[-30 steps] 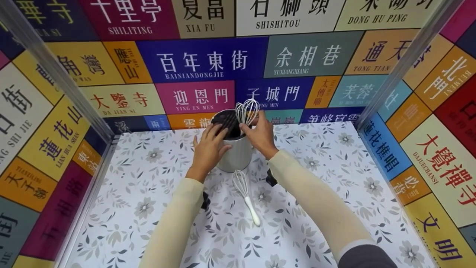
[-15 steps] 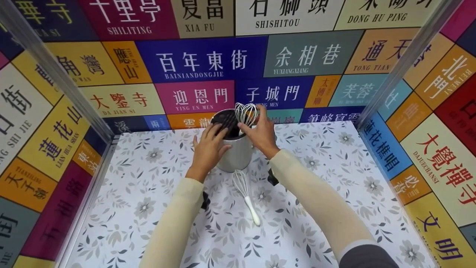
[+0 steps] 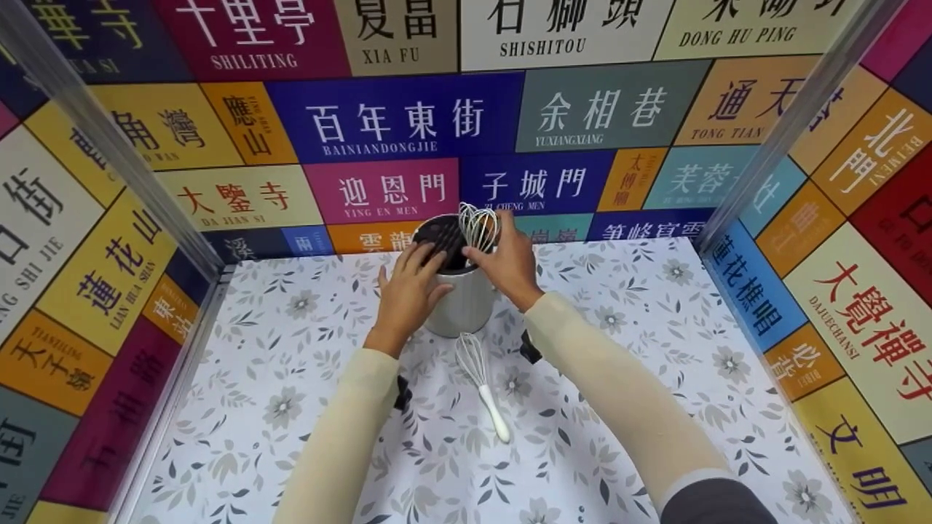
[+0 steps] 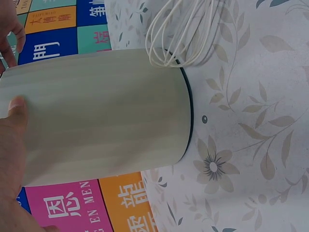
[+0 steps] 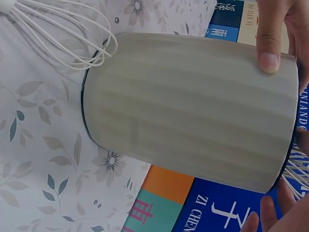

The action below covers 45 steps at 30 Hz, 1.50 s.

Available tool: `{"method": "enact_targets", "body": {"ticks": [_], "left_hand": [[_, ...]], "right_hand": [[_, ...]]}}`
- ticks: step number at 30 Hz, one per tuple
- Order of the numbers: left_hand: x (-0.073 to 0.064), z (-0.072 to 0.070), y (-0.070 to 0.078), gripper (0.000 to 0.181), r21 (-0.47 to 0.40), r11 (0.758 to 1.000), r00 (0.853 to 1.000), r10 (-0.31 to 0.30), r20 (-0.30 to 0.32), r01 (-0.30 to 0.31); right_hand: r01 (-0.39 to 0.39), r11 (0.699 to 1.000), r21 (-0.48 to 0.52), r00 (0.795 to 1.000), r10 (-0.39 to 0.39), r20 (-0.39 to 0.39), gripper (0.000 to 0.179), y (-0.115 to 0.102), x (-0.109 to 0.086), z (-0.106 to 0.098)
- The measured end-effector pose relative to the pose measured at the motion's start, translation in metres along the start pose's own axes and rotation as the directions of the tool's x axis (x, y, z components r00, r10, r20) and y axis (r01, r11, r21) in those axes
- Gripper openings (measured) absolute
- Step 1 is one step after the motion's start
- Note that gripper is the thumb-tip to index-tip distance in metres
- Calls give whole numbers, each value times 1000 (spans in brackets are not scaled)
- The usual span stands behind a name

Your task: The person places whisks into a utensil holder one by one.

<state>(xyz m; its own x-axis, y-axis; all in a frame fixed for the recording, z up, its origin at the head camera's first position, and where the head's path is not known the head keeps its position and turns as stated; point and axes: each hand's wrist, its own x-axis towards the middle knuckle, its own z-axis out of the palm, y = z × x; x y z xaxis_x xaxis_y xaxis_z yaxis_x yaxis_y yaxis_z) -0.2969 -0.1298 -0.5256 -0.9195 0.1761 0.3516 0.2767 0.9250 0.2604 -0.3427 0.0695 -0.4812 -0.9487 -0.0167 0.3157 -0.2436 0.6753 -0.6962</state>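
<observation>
A pale, ribbed utensil holder (image 3: 460,309) stands upright at the back of the table. My left hand (image 3: 408,291) grips its left rim; in the left wrist view the thumb (image 4: 17,110) lies against the outer wall. Its fingers reach over a dark slotted piece (image 3: 440,234) at the mouth. With my right hand (image 3: 514,263) I pinch the wires of a whisk (image 3: 478,224), loops upward, at the holder's right side. The whisk's lower end is hidden by hand and holder. A second whisk (image 3: 486,397) lies in front, wire head toward the holder, white handle toward me.
The table's white cloth (image 3: 291,451) has a grey floral print. Panels with colourful place-name signs (image 3: 397,120) rise behind and on both sides, with clear corner posts (image 3: 794,94) at the joints.
The right hand has brought the held whisk slightly lower and to the left, over the holder's mouth. The left hand and the whisk on the table have stayed in place.
</observation>
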Motion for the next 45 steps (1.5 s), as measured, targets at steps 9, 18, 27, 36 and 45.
{"method": "enact_targets", "body": {"ticks": [9, 18, 27, 36, 45], "left_hand": [[1, 2, -1, 60, 2, 1000, 1000, -1, -2, 1], [0, 1, -2, 60, -13, 1000, 1000, 8, -13, -8], [0, 1, -1, 60, -3, 1000, 1000, 4, -5, -4], [2, 2, -1, 60, -10, 1000, 1000, 2, -5, -2], [2, 3, -2, 61, -9, 1000, 1000, 6, -12, -6]], "right_hand": [[14, 999, -50, 1000, -14, -1, 77, 0, -2, 3], [39, 998, -40, 999, -38, 15, 74, 3, -4, 3], [56, 998, -41, 998, -56, 17, 67, 2, -4, 4], [22, 998, -54, 999, -20, 28, 73, 0, -4, 3], [22, 999, 43, 997, -25, 68, 81, 5, -11, -5]]}}
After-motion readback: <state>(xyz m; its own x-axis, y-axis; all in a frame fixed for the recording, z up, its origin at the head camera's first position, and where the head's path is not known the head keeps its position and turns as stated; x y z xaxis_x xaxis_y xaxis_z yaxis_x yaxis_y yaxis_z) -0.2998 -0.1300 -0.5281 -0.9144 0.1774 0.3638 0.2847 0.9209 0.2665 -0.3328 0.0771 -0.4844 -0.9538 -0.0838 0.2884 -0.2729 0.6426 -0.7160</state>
